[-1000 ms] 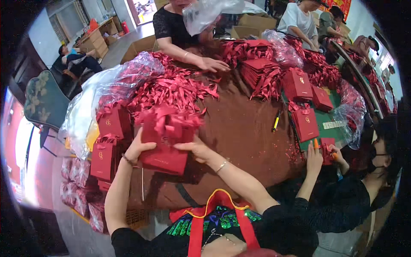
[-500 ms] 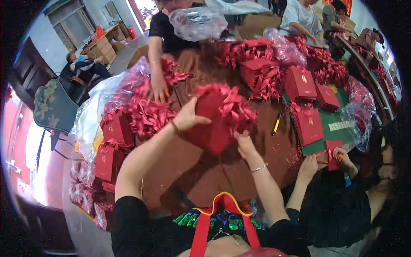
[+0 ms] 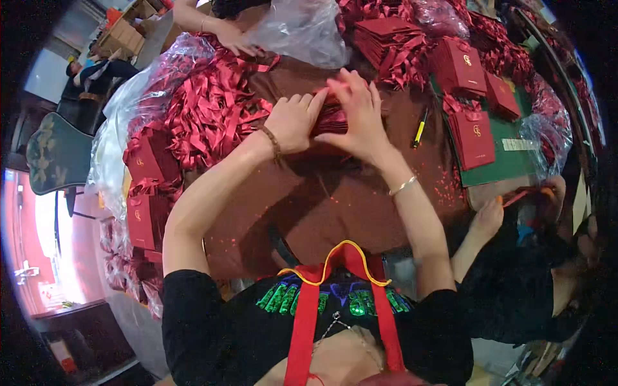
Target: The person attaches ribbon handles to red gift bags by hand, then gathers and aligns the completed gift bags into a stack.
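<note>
Between the person's two hands, near the middle of the counter (image 3: 373, 212), sits a bundle of red bags (image 3: 331, 121). Only part of it shows: a band of red between the left fingers and the right thumb, deep and matte at its darker edges, brighter and pinkish toward the middle, with layered lines running across it. A further sliver of red shows just past the right hand. The hands cover the rest, so neither its full outline nor any print on it can be made out.

The left hand (image 3: 293, 123) lies along the bundle's left side, knuckles up and fingers bent toward it; how firmly its grip closes cannot be told. The right hand (image 3: 360, 119) has a wide grip, the fingers raised and spread at the far side and the thumb stretched along the near edge.

The counter wears a brown cloth dotted with small red specks. To the left, a tangled heap of glossy red ribbons (image 3: 209, 106) spreads close to the left wrist, and dark red bags with gold emblems (image 3: 147, 219) stand below it. To the right, a yellow and black cutter (image 3: 420, 130) lies near a green mat (image 3: 502, 170) bearing more red bags (image 3: 475, 138).
</note>
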The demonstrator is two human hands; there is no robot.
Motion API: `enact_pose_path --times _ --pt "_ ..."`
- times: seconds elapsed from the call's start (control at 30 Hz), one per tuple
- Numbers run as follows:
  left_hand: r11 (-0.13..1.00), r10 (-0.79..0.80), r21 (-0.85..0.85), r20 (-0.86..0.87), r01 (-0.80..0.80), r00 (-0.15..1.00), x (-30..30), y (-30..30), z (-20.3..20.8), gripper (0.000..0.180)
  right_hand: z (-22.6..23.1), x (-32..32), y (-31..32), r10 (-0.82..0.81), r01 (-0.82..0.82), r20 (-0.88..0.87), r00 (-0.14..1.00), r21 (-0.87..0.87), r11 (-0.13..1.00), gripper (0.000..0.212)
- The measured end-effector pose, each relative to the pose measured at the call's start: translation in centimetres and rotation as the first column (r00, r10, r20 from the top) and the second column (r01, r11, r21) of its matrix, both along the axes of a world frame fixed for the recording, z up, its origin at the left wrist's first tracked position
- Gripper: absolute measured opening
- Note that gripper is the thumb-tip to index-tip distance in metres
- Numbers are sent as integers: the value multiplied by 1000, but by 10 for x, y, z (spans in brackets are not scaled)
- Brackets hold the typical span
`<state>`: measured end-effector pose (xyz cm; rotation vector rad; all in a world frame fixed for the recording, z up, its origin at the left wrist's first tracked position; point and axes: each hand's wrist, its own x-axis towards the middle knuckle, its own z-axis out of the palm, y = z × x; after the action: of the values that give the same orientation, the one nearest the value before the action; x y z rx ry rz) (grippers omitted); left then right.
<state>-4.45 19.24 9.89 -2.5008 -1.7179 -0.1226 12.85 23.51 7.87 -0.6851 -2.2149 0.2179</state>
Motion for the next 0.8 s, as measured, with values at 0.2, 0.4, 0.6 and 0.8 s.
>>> enact_pose_path --times 0.2,0.4,0.6,0.8 --pt "955 22 -297 64 -2 998 -20 -2 24 105 -10 -8 31 337 -370 -153 929 -413 832 72" --pt "961 127 -203 927 187 353 -72 -32 -14 122 -10 -12 29 279 -302 -118 953 -451 840 58" --pt "984 74 -34 972 177 -222 -61 -52 -69 134 -8 -14 33 307 -338 -142 941 -464 819 57" --pt "1000 -12 12 998 5 63 -40 -40 -78 132 -13 -16 28 211 -235 -108 971 -315 919 67"
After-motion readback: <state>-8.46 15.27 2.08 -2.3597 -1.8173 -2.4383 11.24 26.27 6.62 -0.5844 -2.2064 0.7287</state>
